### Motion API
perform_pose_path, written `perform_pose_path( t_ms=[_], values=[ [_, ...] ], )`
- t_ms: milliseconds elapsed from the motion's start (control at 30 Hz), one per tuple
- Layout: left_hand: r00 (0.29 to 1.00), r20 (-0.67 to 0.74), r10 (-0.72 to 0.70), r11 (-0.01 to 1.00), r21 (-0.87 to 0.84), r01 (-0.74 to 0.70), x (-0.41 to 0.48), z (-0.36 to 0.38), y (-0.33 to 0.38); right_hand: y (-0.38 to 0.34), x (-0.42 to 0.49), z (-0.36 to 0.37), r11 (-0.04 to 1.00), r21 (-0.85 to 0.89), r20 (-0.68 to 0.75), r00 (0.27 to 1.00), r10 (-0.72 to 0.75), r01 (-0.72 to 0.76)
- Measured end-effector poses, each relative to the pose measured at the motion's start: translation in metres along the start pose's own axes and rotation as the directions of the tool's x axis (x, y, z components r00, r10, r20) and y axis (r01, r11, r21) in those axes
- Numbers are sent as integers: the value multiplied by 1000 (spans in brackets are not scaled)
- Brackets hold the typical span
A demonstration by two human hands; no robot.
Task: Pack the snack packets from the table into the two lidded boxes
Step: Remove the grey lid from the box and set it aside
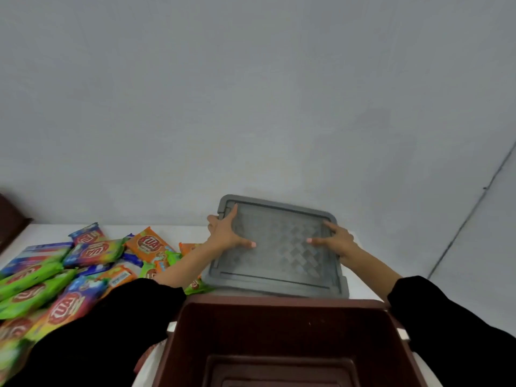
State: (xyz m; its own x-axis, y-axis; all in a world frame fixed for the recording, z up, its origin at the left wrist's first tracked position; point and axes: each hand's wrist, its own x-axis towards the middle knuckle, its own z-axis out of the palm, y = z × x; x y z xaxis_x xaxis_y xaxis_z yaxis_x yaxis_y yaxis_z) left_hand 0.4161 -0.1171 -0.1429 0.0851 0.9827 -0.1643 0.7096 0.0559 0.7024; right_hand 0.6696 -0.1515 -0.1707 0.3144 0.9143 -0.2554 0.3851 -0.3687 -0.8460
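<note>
A grey lid (279,255) with a woven pattern lies flat beyond the open brown box (279,344), whose inside holds nothing. My left hand (229,233) grips the lid's left edge, thumb on top and fingers round the side. My right hand (337,238) holds the lid's right edge the same way. Whether the lid rests on a second box is hidden. Many snack packets (92,252) in green, orange, blue and purple wrappers lie piled on the white table (50,231) to the left.
A grey wall (251,107) stands right behind the table. A dark brown object (11,219) shows at the far left edge. My black sleeves (111,331) cover part of the packet pile and both sides of the brown box.
</note>
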Motion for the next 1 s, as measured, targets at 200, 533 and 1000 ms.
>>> perform_pose_path(
  t_ms=[200,533,1000],
  values=[
    [931,-239,277,961,48,-274,16,-13,30,-43,5,-24,941,-154,-308,890,-335,301],
    [892,-292,344,939,101,-329,57,6,22,-36,31,-1,856,-352,-435,744,-508,379],
    [879,-249,406,908,215,-359,63,7,1,-28,48,-3,774,-552,-312,784,-538,311]
  ],
)
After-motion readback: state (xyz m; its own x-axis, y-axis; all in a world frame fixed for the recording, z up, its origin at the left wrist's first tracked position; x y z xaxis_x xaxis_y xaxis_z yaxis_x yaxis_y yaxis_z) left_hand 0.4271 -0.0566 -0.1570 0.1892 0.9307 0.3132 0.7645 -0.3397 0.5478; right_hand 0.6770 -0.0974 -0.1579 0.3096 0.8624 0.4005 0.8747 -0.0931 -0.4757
